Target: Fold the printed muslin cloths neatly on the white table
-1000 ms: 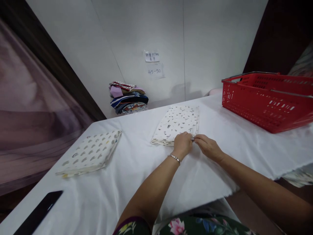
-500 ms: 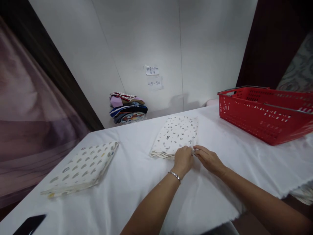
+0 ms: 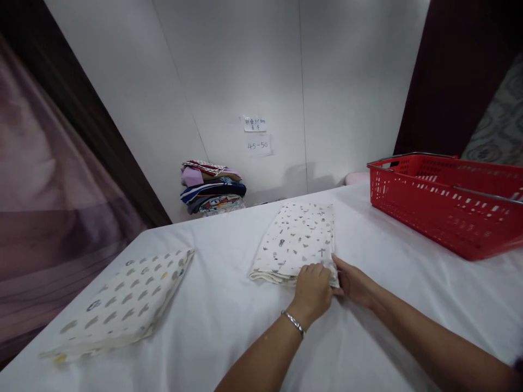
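A folded white cloth with small grey prints (image 3: 297,242) lies in the middle of the white-covered table (image 3: 229,321). My left hand (image 3: 314,287), with a silver bracelet on its wrist, is closed on the cloth's near right corner. Right beside it, my right hand (image 3: 354,283) pinches the same corner, its fingertips tucked against the cloth's edge. The two hands touch each other.
A second folded cloth with grey and yellow spots (image 3: 122,304) lies at the near left. A red plastic basket (image 3: 447,204) stands at the far right. A stack of folded coloured fabrics (image 3: 212,188) sits against the wall under two paper notes (image 3: 256,133).
The view has tilted up, so the table and cloths sit lower in the picture and the dark object at the near left is gone from view. Both hands stay at the cloth's near right corner.
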A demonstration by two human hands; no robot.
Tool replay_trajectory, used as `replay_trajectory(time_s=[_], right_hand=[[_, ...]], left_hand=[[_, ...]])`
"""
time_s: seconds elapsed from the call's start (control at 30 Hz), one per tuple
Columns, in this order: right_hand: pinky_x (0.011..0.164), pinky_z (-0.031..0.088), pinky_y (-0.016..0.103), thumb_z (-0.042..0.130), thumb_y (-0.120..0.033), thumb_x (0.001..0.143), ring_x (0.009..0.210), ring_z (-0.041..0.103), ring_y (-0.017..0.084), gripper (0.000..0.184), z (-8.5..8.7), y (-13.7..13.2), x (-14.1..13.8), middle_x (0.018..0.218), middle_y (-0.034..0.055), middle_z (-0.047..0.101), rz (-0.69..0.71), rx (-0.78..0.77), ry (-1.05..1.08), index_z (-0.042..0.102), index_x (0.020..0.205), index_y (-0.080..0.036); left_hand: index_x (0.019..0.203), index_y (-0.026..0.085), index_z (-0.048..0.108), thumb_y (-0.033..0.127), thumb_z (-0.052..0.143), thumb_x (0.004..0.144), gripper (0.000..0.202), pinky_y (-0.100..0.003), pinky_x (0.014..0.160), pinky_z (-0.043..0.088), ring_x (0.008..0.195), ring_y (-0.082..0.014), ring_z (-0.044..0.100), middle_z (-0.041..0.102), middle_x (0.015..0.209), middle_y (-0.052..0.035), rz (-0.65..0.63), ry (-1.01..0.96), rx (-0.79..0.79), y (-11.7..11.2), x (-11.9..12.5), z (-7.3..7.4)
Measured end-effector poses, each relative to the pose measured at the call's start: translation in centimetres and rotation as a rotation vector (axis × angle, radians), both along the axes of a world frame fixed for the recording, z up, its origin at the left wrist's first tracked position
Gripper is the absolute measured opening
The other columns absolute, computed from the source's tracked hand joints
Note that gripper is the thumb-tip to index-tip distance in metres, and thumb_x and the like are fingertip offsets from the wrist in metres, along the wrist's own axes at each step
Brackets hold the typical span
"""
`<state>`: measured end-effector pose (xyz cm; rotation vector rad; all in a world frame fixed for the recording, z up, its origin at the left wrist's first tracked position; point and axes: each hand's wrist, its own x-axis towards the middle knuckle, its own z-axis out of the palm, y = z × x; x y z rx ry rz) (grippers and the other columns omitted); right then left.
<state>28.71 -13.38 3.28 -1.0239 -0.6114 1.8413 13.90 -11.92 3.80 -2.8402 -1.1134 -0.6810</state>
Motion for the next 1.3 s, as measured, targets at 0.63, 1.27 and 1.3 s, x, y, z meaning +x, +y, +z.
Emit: replay_trajectory(time_s=[0.63,1.27,1.3], right_hand=[[0.060,0.056,0.023,0.062,-0.023,0.080,0.073,0.066,0.017,0.028,-1.1,-2.5,0.4,0.095,0.0132,0.069,-0.029,-0.177,-0.242,0.058,0.104,-0.009],[0.050,0.055,0.020,0.063,-0.024,0.078,0.066,0.064,0.014,0.042,-0.7,-2.2,0.6,0.106,0.0121,0.066,-0.018,-0.207,-0.236,0.051,0.117,-0.013],[0.050,0.054,0.020,0.064,-0.025,0.078,0.065,0.064,0.014,0.042,-0.7,-2.2,0.6,0.105,0.0121,0.067,-0.014,-0.209,-0.238,0.052,0.116,-0.013]], left_hand=[[0.119,0.024,0.051,0.021,0.053,0.079,0.041,-0.040,0.104,0.030,0.121,-0.0199,0.042,0.057,0.123,-0.0034,0.000,-0.327,-0.191,0.8,-7.0,0.0],[0.101,0.021,0.063,0.025,0.050,0.082,0.024,-0.029,0.079,0.041,0.091,-0.0189,0.055,0.064,0.097,-0.0041,0.726,-0.278,-0.384,4.8,-14.5,-2.3],[0.101,0.021,0.062,0.027,0.048,0.083,0.023,-0.029,0.078,0.041,0.091,-0.0188,0.055,0.065,0.097,-0.0040,0.740,-0.280,-0.397,4.9,-14.3,-2.3]])
